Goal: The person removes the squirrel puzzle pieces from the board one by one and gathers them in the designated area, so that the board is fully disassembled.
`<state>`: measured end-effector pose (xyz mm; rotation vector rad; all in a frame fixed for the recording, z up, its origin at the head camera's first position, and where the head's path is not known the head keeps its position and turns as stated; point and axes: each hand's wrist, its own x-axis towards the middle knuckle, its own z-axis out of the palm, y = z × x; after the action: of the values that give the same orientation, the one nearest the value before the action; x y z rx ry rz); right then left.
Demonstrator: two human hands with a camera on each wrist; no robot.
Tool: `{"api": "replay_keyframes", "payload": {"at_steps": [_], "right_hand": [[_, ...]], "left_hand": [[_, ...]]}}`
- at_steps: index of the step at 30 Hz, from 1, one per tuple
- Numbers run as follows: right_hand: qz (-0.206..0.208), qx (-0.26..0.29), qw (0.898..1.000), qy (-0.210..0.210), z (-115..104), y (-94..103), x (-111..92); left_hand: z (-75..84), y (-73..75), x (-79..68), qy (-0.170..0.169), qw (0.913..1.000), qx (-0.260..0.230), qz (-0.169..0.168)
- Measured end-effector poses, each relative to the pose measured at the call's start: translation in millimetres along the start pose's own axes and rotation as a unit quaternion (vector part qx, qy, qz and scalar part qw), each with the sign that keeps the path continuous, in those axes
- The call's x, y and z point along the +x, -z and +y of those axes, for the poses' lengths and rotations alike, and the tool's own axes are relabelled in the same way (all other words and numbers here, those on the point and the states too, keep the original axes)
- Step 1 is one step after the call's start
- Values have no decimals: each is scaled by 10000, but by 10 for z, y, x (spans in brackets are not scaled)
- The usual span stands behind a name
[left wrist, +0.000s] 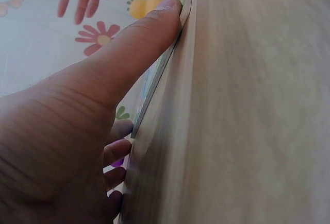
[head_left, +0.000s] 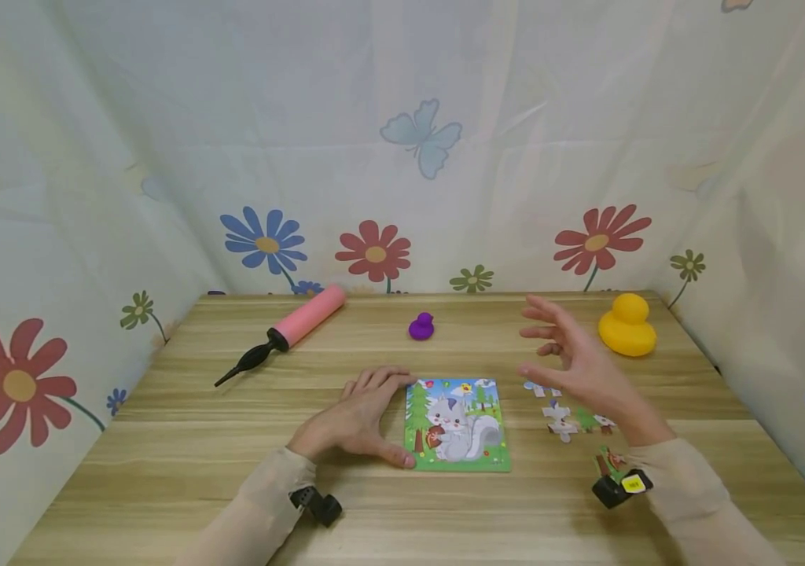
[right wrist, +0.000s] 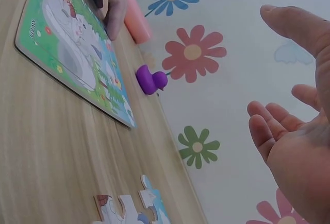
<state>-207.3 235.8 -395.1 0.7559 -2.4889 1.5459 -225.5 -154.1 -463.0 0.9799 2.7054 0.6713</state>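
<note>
My left hand rests on the table along the left side of a square squirrel picture board. Its thumb touches the lower left corner and its index finger reaches the upper left one. Seen from the left wrist, the thumb lies straight along the board's edge. My right hand is raised over the table to the right of the board, holding nothing, with thumb and fingers spread apart. Loose jigsaw pieces lie below and around it, some joined in small clumps; the right forearm partly hides the area.
A pink hand pump with a black nozzle lies at the back left. A small purple duck stands behind the board. A larger yellow duck sits at the back right. Flower-printed curtains enclose the wooden table.
</note>
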Motion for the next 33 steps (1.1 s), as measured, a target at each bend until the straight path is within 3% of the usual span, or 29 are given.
{"api": "replay_keyframes", "payload": {"at_steps": [14, 24, 33], "right_hand": [[-370, -45, 9990, -231, -58, -302, 28], [-728, -56, 9966, -388, 26, -579, -1], [-1301, 445, 9899, -336, 144, -796, -49]], "left_hand": [[-16, 2, -1, 26, 10000, 10, -1], [13, 26, -14, 25, 10000, 20, -8], [0, 8, -6, -4, 10000, 6, 2]]}}
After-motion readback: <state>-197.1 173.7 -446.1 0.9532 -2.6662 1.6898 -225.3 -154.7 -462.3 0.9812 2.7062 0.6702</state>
